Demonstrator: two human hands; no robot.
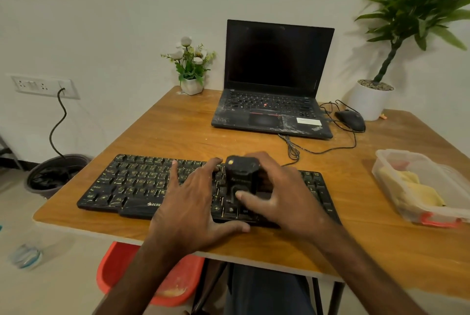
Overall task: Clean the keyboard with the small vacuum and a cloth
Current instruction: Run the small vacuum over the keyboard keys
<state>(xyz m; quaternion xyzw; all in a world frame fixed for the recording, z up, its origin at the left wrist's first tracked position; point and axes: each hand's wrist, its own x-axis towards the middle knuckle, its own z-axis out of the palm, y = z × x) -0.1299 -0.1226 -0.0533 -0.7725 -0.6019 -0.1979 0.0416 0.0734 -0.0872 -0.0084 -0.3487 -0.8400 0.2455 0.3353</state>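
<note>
Head view shows the small vacuum (pixel 241 174) standing upright on the right-middle keys of the keyboard (pixel 122 185), which lies along the near edge of the wooden bench (pixel 178 131). The right hand (pixel 284 195) grips the vacuum's boxy black body, thumb on its front. The left hand (pixel 193 202) lies open, fingers spread flat on the keys, steadying the board. To do this pass well, I judge, the nozzle should travel slowly row by row, pressed lightly so suction reaches between keys. The keycaps are matte black plastic, flecked with pale dust. A soft yellow cloth (pixel 412 185) lies crumpled in a clear plastic tub (pixel 417 162) at the right.
</note>
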